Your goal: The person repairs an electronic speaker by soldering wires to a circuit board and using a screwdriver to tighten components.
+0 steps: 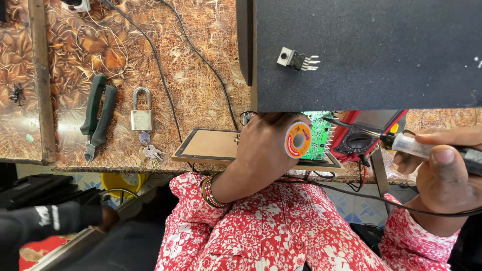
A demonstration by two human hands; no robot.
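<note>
Both busy: left hand [261, 150] grips solder spool [297, 140]; right hand [444, 175], soldering iron [416, 145].

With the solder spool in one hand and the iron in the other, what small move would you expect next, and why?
Probably bringing the soldering iron tip leftward onto the green circuit board. The right hand holds the iron with its tip just short of the board, above the red multimeter, while the left hand keeps the solder spool right at the board's edge.

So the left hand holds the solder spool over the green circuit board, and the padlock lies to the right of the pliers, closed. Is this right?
Not quite: the head view shows the padlock open, its shackle lifted from one side. The left hand does hold the solder spool over the green circuit board, right of the pliers.
</note>
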